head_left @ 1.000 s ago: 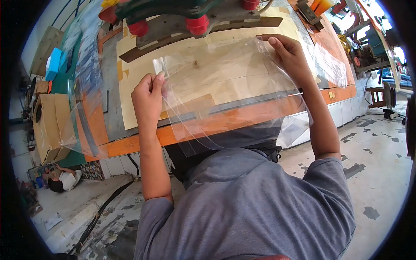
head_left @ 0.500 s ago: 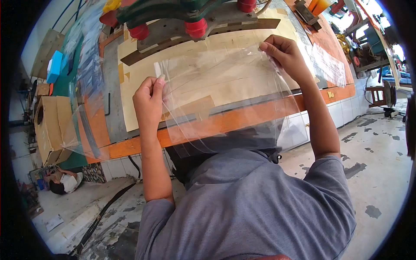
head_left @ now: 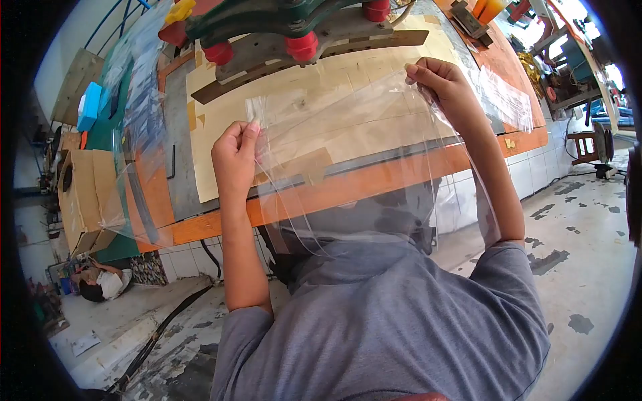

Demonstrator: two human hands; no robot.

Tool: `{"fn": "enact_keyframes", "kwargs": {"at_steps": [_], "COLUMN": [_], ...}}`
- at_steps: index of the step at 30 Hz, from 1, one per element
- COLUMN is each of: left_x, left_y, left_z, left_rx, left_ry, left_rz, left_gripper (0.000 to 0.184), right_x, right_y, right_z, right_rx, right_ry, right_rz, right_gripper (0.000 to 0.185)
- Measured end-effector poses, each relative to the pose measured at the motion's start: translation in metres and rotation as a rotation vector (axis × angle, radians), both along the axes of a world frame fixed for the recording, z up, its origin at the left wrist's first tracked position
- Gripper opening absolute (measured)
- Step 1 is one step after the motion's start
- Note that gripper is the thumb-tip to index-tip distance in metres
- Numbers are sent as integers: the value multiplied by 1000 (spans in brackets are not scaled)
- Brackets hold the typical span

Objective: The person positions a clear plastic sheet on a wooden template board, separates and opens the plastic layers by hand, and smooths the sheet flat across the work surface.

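Clear plastic sheet (head_left: 348, 167) hung mid-frame between the two grips, top edge slanting up rightward, loose end drooping toward the grey shirt (head_left: 388, 321). Left hand (head_left: 235, 157), left of centre, pinched its left edge; right hand (head_left: 443, 87), upper right, higher, pinched its right.

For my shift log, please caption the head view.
Left hand and right hand hold up clear plastic at an orange-edged table.

Head view: worn on the head, wide, dark-rimmed
Facing: forward and down
Shirt (head_left: 381, 321): nearest, bottom centre
Sheet (head_left: 361, 160): mid-frame, close
Table (head_left: 194, 231): beyond, across top
Floor (head_left: 588, 267): lower, both sides
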State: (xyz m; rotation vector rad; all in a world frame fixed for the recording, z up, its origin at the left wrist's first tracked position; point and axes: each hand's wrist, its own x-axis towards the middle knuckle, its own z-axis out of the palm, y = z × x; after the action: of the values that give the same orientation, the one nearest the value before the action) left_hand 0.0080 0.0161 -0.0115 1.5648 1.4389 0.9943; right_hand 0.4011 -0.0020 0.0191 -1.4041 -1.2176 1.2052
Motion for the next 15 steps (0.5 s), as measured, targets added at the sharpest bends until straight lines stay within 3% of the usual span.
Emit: {"fn": "enact_keyframes", "kwargs": {"at_steps": [15], "left_x": [-1], "left_y": [-1], "left_z": [-8], "left_rx": [87], "left_ry": [12], "left_rz": [134], "left_gripper": [32], "right_x": [10], "right_y": [-15], "right_z": [18], "right_rx": [98], "right_ry": [-340], "right_rz": [-36], "right_gripper": [36]}}
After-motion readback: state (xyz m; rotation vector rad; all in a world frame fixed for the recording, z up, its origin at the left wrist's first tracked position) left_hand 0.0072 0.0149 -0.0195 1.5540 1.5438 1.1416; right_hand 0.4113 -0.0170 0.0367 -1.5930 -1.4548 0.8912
